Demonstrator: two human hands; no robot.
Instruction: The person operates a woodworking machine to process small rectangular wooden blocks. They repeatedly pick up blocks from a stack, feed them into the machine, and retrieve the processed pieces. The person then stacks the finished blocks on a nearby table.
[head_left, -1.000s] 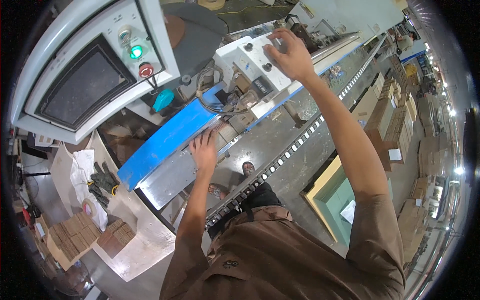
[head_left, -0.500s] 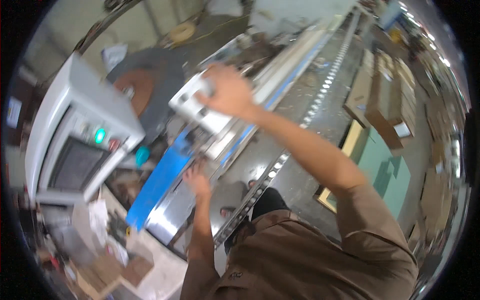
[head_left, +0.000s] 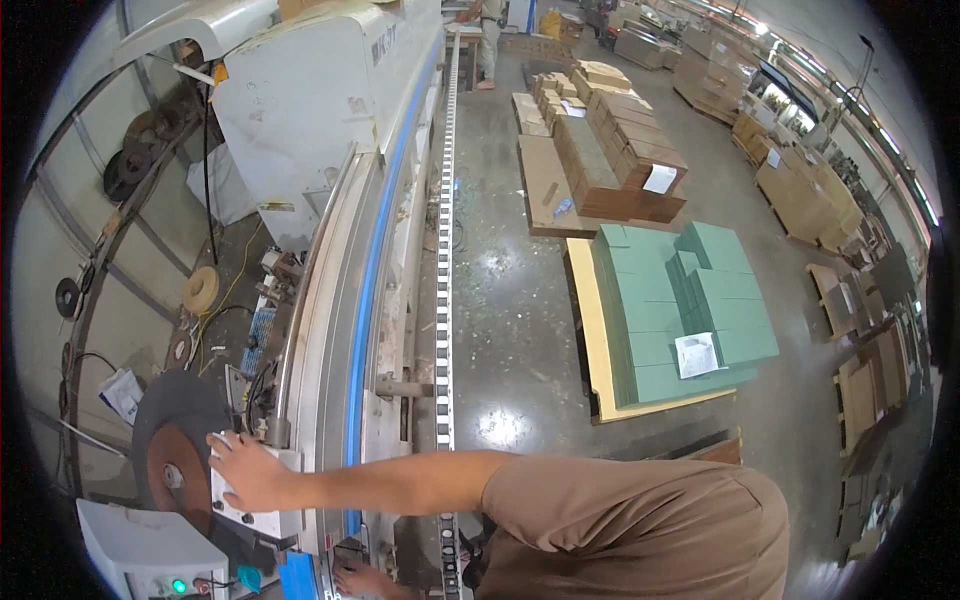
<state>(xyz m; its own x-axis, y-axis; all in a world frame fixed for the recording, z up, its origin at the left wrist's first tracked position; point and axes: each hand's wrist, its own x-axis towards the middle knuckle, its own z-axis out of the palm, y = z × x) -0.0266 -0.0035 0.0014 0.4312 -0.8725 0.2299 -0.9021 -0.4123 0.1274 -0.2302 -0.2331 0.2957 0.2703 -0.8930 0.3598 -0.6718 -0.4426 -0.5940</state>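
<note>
My right hand [head_left: 255,478] lies over the top of a white block-shaped machine housing [head_left: 285,515], its fingers spread toward the far left side. My left hand [head_left: 365,580] is low at the bottom edge, beside a blue plate [head_left: 297,575] and touching the machine's bed; its fingers look laid out, though the frame cuts part of it off. Ahead of my right hand runs a long metal rail [head_left: 320,370] with a blue strip [head_left: 365,330] along it. A dark reel with a brown roll of edge-banding tape [head_left: 172,450] stands left of the housing.
A control box [head_left: 150,560] with a lit green button stands at lower left. A large white machine cover [head_left: 300,120] rises ahead. A roller track [head_left: 443,300] runs beside the rail. Stacked green panels [head_left: 650,310] and brown panels [head_left: 630,150] sit on the floor at right.
My view has swung up and to the right, bringing the machine's length and the stacked panels into sight. My right hand remains on the white housing; my left hand is still by the blue plate.
</note>
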